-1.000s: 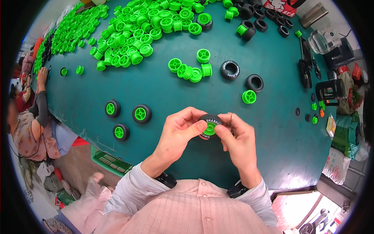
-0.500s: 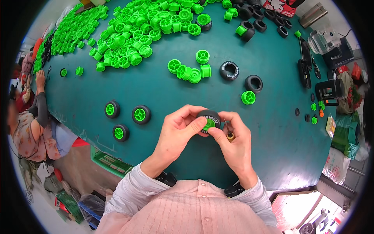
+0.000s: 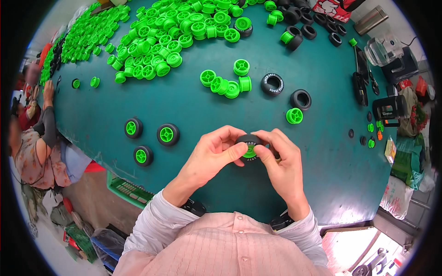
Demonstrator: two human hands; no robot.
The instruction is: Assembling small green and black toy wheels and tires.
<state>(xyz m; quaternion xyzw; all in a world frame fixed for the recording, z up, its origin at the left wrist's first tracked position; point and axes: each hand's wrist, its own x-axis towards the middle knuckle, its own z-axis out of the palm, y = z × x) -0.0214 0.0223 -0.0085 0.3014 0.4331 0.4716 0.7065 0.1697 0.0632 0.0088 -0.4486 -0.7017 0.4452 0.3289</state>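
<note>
Above the near part of the table, my left hand (image 3: 208,155) and my right hand (image 3: 285,162) grip a toy wheel between them: a black rubber tyre (image 3: 248,138) around a green plastic rim (image 3: 251,151). Both thumbs press on the rim's face, and the fingers wrap behind the tyre, where they are hidden. Something dark, mostly covered, sits under my right fingers. To the left lie three wheels with tyres fitted, one of them a larger wheel (image 3: 168,135). Beyond my right hand are a loose green rim (image 3: 294,116) and two bare tyres, the nearer tyre (image 3: 300,99) beside it.
A big heap of green rims (image 3: 161,41) covers the far left of the green table (image 3: 331,152). Several black tyres (image 3: 308,31) lie at the far right. Black tools (image 3: 360,87) and a steel flask (image 3: 370,20) line the right edge. A person (image 3: 39,152) sits at the left.
Both hands have shifted slightly right with the wheel, and it has turned a little in their grip. My right thumb has moved up over the rim. The table items lie as before.
</note>
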